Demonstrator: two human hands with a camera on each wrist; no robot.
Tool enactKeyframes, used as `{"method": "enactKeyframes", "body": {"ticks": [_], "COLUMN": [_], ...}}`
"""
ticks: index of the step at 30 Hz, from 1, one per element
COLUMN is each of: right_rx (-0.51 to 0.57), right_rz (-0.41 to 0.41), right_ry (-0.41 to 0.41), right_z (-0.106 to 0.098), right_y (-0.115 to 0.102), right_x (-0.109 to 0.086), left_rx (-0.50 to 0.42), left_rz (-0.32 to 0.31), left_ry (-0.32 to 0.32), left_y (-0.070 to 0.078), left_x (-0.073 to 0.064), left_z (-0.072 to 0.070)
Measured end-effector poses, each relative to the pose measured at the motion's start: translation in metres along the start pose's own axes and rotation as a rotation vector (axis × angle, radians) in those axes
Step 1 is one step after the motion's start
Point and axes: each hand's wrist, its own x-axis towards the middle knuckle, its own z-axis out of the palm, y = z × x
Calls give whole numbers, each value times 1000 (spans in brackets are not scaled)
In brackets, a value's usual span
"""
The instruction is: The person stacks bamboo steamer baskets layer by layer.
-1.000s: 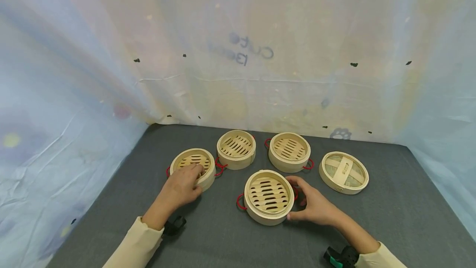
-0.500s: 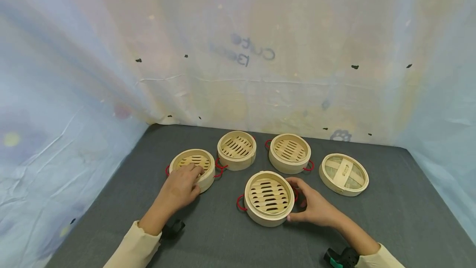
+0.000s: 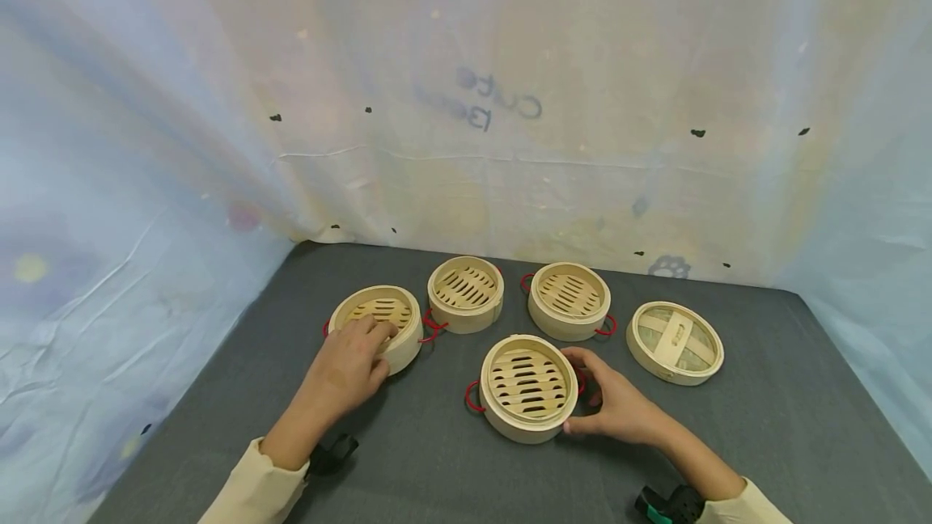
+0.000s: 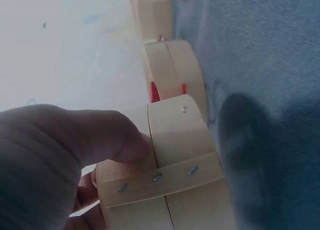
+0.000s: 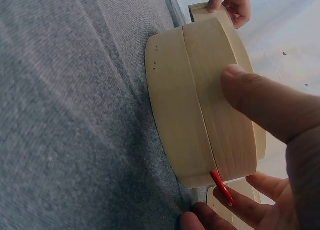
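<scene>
At the left, my left hand (image 3: 342, 370) grips the near rim of a round bamboo steamer basket (image 3: 408, 350), fingers reaching over its slatted base. The left wrist view has the thumb against the outer wall of this left steamer (image 4: 180, 130), just above a stapled strip. Nearer the front stands a second bamboo steamer (image 3: 527, 382) with red side handles. My right hand (image 3: 619, 407) holds its right side. Seen from the right wrist, the thumb lies on the wall of the front steamer (image 5: 185, 105), and the other fingers curl round by a red handle (image 5: 222, 187).
Behind stand two more slatted steamers, one at the back middle (image 3: 466, 322) and one further right (image 3: 568, 326). A woven steamer lid (image 3: 673, 342) lies at the right. Grey cloth (image 3: 451, 483) covers the table, and a pale curtain (image 3: 582, 200) hangs behind.
My left hand has shifted slightly, and the left steamer has risen a little at its rim. The right hand stays on the front steamer.
</scene>
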Motion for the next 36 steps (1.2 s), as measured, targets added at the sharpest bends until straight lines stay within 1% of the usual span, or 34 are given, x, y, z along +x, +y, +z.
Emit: {"method": "enactKeyframes", "body": {"ticks": [8,13,20,27,30,36], "right_rx": [-2,-2,-2,-5,-8,-11], "right_rz": [-4,-7,-4,14,20,18], "right_ry": [1,3,6,11,10,14], "right_z": [0,0,-1,0,0,0], "right_y": [0,-1,-2,-2,-2,-2], "right_x": [0,0,0,-1,0,1], "left_rx": [2,-11,-31,-42,-62,-89], "left_rz": [16,51,118,171,194,256], "left_ry": [11,25,61,70,78,116], "left_y": [15,26,42,58,65,78], "left_x": [2,5,15,27,31,36], "left_z": [-12,-18,-25,-24,-22,-19]}}
